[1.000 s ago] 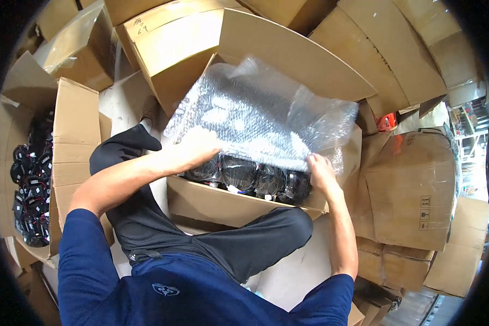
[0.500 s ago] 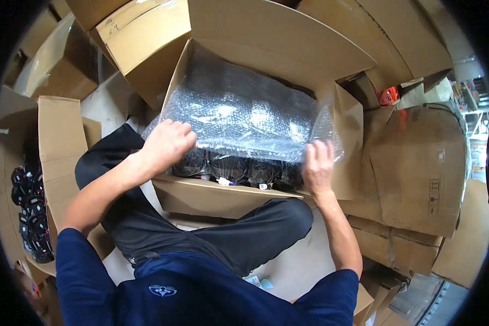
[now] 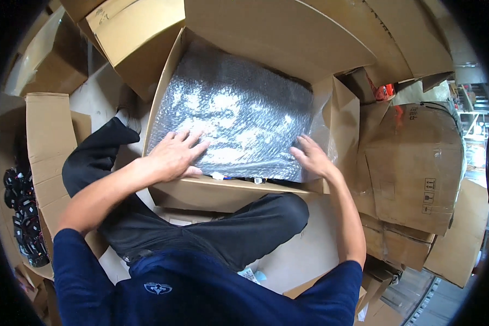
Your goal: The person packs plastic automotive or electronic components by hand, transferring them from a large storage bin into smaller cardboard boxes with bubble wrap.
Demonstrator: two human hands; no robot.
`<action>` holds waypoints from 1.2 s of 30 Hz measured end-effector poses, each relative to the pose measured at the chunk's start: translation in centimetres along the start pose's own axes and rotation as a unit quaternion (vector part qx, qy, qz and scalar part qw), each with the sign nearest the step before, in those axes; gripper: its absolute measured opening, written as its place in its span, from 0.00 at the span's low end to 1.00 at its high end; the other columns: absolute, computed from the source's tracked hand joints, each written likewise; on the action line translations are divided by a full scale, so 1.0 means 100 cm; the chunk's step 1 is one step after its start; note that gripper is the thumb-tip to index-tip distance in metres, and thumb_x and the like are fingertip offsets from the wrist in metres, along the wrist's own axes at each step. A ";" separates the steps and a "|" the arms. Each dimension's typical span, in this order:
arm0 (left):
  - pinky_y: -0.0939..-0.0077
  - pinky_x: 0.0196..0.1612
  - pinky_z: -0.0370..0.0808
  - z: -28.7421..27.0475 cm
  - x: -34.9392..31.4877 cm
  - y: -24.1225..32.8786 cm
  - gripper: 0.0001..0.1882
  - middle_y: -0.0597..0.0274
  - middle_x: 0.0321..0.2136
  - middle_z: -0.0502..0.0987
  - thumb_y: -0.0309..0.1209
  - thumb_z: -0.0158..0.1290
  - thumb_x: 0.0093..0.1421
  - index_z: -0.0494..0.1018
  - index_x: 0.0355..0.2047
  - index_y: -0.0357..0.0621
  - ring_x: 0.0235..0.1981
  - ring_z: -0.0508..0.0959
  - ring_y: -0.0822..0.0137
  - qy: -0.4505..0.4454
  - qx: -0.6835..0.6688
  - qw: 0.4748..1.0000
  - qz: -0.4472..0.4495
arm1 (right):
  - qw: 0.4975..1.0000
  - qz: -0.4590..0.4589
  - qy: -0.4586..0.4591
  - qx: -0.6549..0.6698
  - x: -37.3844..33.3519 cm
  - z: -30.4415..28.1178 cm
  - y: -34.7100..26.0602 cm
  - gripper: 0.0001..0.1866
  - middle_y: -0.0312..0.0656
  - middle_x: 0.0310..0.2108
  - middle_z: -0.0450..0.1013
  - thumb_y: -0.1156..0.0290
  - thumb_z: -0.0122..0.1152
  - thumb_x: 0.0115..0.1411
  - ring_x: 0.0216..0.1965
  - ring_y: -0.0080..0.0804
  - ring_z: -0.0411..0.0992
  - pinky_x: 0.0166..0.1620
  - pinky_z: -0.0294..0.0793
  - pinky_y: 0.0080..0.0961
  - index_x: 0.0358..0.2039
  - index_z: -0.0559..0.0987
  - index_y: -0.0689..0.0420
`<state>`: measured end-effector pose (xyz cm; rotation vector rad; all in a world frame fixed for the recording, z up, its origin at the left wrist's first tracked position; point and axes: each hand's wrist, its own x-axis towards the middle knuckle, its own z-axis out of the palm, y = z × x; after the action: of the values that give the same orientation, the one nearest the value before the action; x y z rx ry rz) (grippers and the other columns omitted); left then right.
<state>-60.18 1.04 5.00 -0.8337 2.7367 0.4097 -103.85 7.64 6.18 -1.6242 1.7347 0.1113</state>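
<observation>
A sheet of clear bubble wrap [image 3: 239,117] lies spread inside an open cardboard box [image 3: 217,194] in front of me. It covers dark parts, and small white connectors [image 3: 218,176] with wires peek out along its near edge. My left hand [image 3: 176,155] rests on the near left part of the wrap, its fingers spread. On the near right part is my right hand [image 3: 311,156], fingers stretched out, beside the box's right wall. Neither hand grips anything.
Several cardboard boxes surround me, among them a tall taped one [image 3: 407,163] at the right and another [image 3: 146,32] at the back left. An open box at the far left holds black round parts [image 3: 27,217] with wires. My bent legs [image 3: 255,228] lie against the near side.
Both hands have let go of the bubble wrap's near edge and now lie flat on it. The wrap has come down toward me, covering the dark parts that showed before.
</observation>
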 end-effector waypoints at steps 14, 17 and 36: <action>0.62 0.41 0.80 0.022 0.003 -0.019 0.22 0.46 0.44 0.77 0.42 0.57 0.60 0.77 0.44 0.34 0.44 0.79 0.53 -0.086 0.029 0.990 -0.104 | 0.956 0.018 0.264 -0.131 0.124 0.025 0.012 0.44 0.62 0.70 0.53 0.42 0.53 0.65 0.71 0.56 0.51 0.72 0.48 0.48 0.68 0.60 0.67; 0.61 0.29 0.76 0.039 -0.043 -0.028 0.08 0.57 0.26 0.77 0.35 0.55 0.55 0.79 0.26 0.45 0.32 0.79 0.59 -0.095 0.027 0.995 -0.011 | 0.992 0.073 0.096 0.024 0.117 0.020 -0.075 0.36 0.61 0.57 0.70 0.47 0.56 0.65 0.60 0.53 0.68 0.63 0.65 0.43 0.60 0.70 0.68; 0.61 0.73 0.52 0.083 -0.700 -0.252 0.71 0.37 0.71 0.49 0.41 0.77 0.37 0.41 0.73 0.40 0.72 0.53 0.47 0.006 -0.202 0.748 -0.633 | 0.984 -0.106 0.105 -0.099 0.084 0.031 -0.057 0.28 0.59 0.53 0.74 0.59 0.65 0.64 0.56 0.52 0.71 0.60 0.69 0.40 0.56 0.74 0.66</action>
<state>11.85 18.91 14.55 -2.4393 1.4429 0.6246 -96.71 1.26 1.63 -2.0186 1.7371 0.0115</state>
